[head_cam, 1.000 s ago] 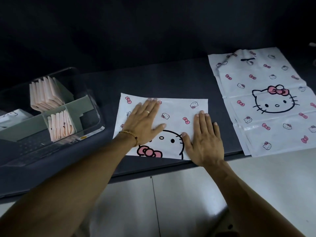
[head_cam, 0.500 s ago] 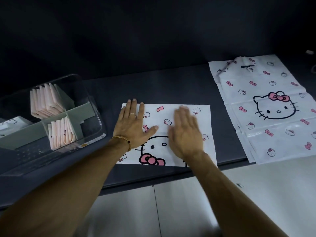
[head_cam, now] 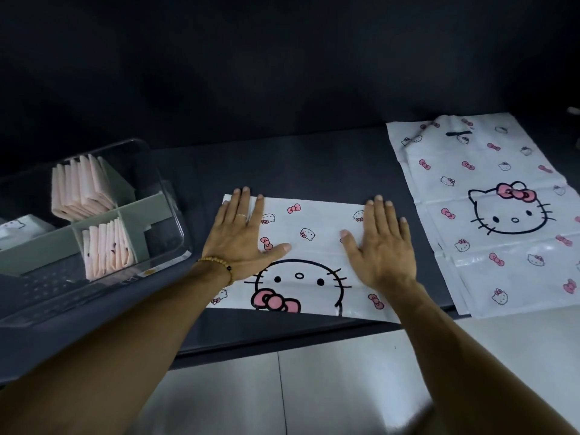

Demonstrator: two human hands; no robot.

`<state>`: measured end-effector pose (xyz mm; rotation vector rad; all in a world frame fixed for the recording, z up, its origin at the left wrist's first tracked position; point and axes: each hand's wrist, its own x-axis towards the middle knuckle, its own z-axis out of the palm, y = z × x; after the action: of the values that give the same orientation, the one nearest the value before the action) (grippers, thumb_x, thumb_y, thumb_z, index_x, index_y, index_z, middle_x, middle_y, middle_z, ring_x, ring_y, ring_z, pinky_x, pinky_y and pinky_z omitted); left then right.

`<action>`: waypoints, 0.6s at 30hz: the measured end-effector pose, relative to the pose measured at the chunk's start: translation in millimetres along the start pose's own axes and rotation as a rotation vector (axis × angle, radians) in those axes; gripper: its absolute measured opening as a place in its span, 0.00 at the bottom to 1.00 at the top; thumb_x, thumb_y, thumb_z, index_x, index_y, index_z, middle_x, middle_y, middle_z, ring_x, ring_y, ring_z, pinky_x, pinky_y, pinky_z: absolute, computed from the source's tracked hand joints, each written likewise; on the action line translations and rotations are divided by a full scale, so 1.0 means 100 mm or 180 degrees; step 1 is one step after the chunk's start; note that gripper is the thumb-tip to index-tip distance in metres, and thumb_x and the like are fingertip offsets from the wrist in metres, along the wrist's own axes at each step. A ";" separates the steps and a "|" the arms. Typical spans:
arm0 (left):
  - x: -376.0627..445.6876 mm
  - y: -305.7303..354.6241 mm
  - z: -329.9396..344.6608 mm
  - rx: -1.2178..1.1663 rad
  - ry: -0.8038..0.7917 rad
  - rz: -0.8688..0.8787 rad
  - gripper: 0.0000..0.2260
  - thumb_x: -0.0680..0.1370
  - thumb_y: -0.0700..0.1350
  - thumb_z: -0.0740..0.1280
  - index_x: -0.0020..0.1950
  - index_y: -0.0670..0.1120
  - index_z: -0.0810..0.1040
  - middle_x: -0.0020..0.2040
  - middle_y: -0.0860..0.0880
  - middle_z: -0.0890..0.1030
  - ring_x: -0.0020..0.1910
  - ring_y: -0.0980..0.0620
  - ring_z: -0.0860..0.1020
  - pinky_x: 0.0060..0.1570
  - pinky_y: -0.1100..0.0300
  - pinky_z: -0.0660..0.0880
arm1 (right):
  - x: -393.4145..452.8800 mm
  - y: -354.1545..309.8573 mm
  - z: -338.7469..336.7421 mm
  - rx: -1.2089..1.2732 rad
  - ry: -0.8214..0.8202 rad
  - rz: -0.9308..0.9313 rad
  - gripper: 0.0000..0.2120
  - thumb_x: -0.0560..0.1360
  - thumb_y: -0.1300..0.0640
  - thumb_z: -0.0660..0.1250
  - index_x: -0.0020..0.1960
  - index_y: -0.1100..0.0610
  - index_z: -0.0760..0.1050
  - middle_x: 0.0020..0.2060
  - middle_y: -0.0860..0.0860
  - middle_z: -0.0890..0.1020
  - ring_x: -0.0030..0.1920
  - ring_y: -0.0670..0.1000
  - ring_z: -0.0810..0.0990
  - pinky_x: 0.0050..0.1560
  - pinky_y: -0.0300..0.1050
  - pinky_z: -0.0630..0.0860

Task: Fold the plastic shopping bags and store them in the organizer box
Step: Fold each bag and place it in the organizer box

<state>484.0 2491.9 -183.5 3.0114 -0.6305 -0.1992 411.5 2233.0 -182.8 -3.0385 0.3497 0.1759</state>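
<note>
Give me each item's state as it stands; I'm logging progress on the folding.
White cat-print plastic bag under the hands: folded once, flat.
White cat-print bags at right: unfolded, stacked.
Clear plastic organizer box: lidless, partly filled.
Pink folded bags: upright in compartments.
Left hand: flat, pressing.
Right hand: flat, pressing.

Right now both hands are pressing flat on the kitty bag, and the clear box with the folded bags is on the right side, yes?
Not quite. The head view shows the clear box on the left side. Both the left hand and right hand do press flat on the kitty bag.
</note>
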 end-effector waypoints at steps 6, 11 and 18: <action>-0.14 0.03 -0.22 -0.0161 -0.0237 0.0608 0.43 0.72 0.73 0.53 0.78 0.49 0.47 0.79 0.43 0.43 0.77 0.45 0.38 0.75 0.48 0.42 | 0.00 0.05 -0.04 0.0040 -0.0072 0.0022 0.38 0.77 0.34 0.39 0.79 0.58 0.41 0.79 0.53 0.44 0.78 0.52 0.41 0.76 0.54 0.41; -0.74 0.23 -0.24 -0.0365 0.0008 0.1254 0.29 0.74 0.65 0.60 0.70 0.53 0.68 0.66 0.47 0.70 0.68 0.47 0.63 0.66 0.54 0.61 | -0.17 -0.10 -0.22 0.0114 0.0029 -0.0112 0.31 0.81 0.43 0.49 0.77 0.60 0.52 0.78 0.58 0.50 0.78 0.57 0.46 0.75 0.56 0.45; -0.83 0.21 -0.19 -0.0139 -0.0320 0.1060 0.36 0.70 0.71 0.59 0.74 0.55 0.60 0.72 0.45 0.63 0.72 0.46 0.55 0.70 0.52 0.57 | -1.11 -0.25 -0.29 0.0401 -0.0073 -0.1378 0.28 0.71 0.42 0.66 0.65 0.57 0.74 0.66 0.56 0.75 0.68 0.58 0.71 0.68 0.54 0.66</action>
<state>402.6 2506.6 -153.2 2.8120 -1.1055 -0.3410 312.8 2279.0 -139.0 -2.8958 -0.2887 0.1517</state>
